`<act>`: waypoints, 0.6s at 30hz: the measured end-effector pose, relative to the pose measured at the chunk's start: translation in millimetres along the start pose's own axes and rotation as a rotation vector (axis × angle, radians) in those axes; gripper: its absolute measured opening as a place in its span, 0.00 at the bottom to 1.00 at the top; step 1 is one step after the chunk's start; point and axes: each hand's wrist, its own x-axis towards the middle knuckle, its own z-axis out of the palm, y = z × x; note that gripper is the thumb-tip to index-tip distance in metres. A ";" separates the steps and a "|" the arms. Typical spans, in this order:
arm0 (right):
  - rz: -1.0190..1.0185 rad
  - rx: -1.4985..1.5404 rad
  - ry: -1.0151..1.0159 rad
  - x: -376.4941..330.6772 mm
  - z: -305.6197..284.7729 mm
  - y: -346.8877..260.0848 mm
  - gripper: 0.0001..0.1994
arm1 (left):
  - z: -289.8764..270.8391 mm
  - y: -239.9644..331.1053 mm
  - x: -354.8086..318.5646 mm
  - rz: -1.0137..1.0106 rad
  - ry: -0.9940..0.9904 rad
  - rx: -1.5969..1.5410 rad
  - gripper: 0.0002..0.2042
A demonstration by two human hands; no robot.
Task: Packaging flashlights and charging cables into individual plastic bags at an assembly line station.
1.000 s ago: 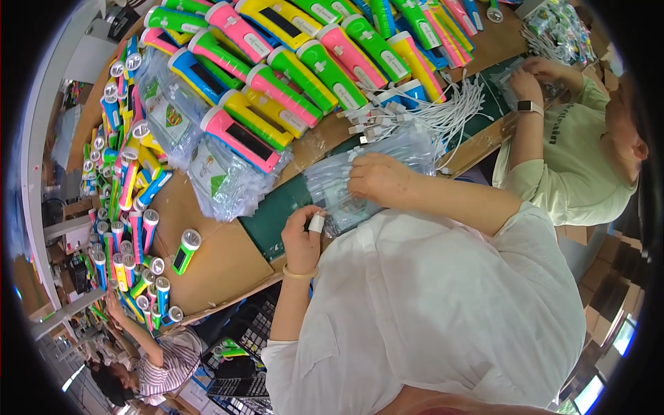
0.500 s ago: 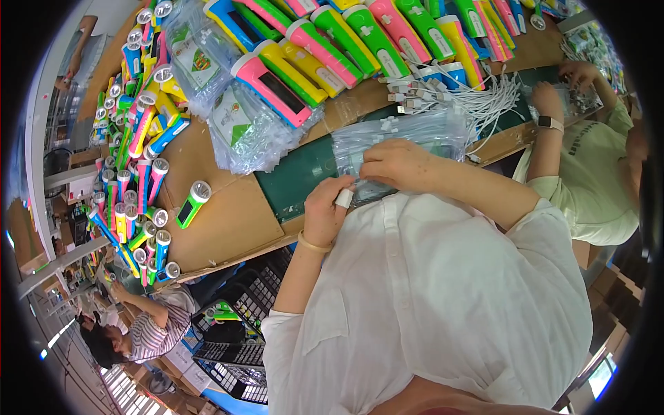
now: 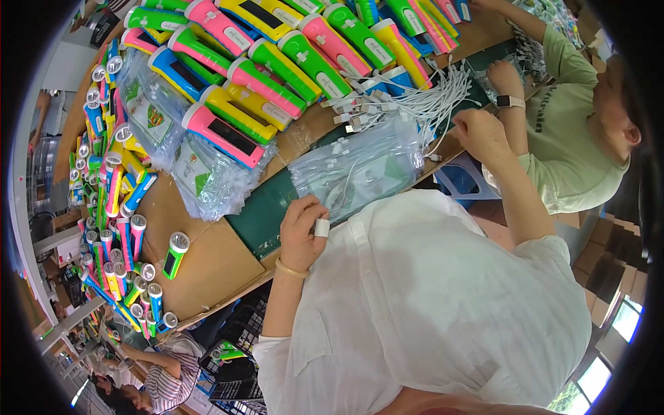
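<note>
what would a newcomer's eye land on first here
Probably the big heap of pink, green, yellow and blue plastic flashlights across the top of the picture. Next might come the tangle of thin white cables below the heap's right part, just beyond the flat stack of clear plastic bags. At left, one green flashlight with a white head lies by itself on flat brown cardboard.

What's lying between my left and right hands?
In the head view, mainly a stack of clear plastic bags lies between the left hand and the right hand.
</note>
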 end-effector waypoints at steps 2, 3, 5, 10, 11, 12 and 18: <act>-0.032 0.082 -0.134 -3.0 18.2 5.9 0.10 | -0.5 0.3 7.3 0.150 -0.122 -0.013 0.09; -0.072 0.242 -0.141 -2.8 19.9 -2.5 0.13 | -1.0 0.7 9.1 0.188 -0.165 -0.040 0.09; -0.112 0.433 -0.017 0.7 36.3 -6.6 0.15 | -2.1 1.6 13.4 0.220 -0.224 -0.068 0.08; -0.050 0.314 0.001 10.9 24.9 -36.5 0.17 | 1.2 -0.4 11.0 0.215 -0.264 -0.087 0.06; -0.046 0.314 0.003 9.5 26.8 -40.0 0.17 | 2.0 -1.0 11.3 0.216 -0.254 -0.096 0.07; -0.065 0.245 0.054 8.0 31.4 -42.2 0.18 | 3.2 -1.1 11.4 0.216 -0.242 -0.105 0.08; -0.068 0.225 0.075 6.2 38.4 -42.6 0.17 | 4.8 1.3 11.9 0.200 -0.245 -0.123 0.08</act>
